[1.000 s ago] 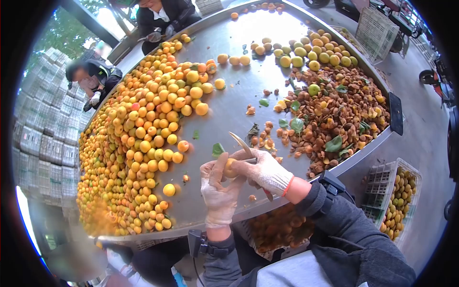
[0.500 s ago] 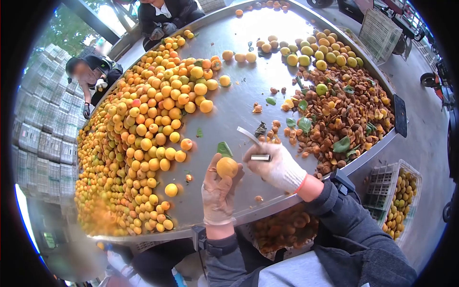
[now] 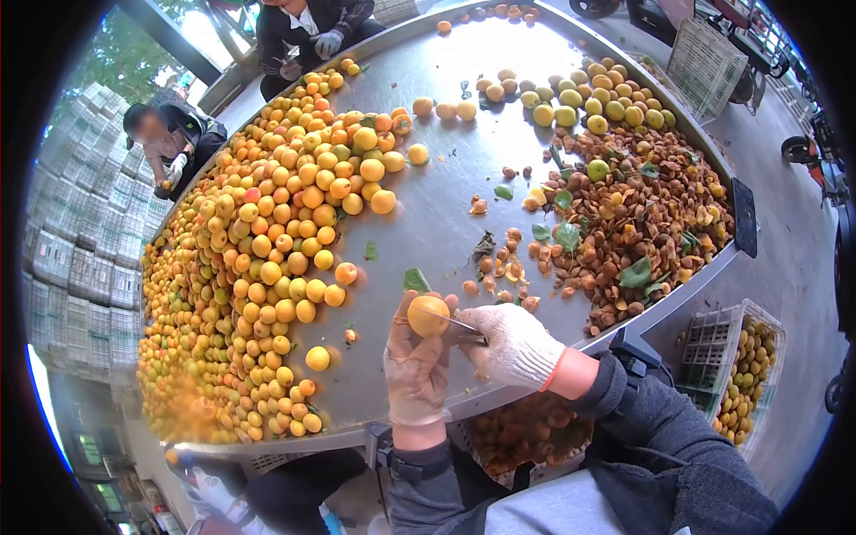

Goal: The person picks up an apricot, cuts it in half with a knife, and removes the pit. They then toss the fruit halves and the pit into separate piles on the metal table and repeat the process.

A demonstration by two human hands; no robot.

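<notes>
In my gloved left hand (image 3: pixel 415 379) is a yellow-orange apricot (image 3: pixel 427 316), held up between thumb and fingers over the table's near edge. My gloved right hand (image 3: pixel 515 344) is closed round a small knife (image 3: pixel 465 325). Its thin blade points left and lies against the apricot's right side; how deep it sits is hidden. A green leaf (image 3: pixel 415 280) shows just behind the fruit. Loose stones and torn bits of fruit (image 3: pixel 506 267) lie on the metal beyond my right hand.
A big apricot heap (image 3: pixel 276 232) covers the left of the metal table (image 3: pixel 428 214). Brown stones and scraps (image 3: pixel 642 209) fill the right, below paler apricots (image 3: pixel 615 89). Crates stand at lower right (image 3: pixel 749 308) and under the near edge. Two people (image 3: pixel 308 40) (image 3: pixel 169 138) work across the table.
The knife has swung from pointing up and away to lying against the apricot. My right hand has moved slightly down and turned. The co-workers' hands have shifted.
</notes>
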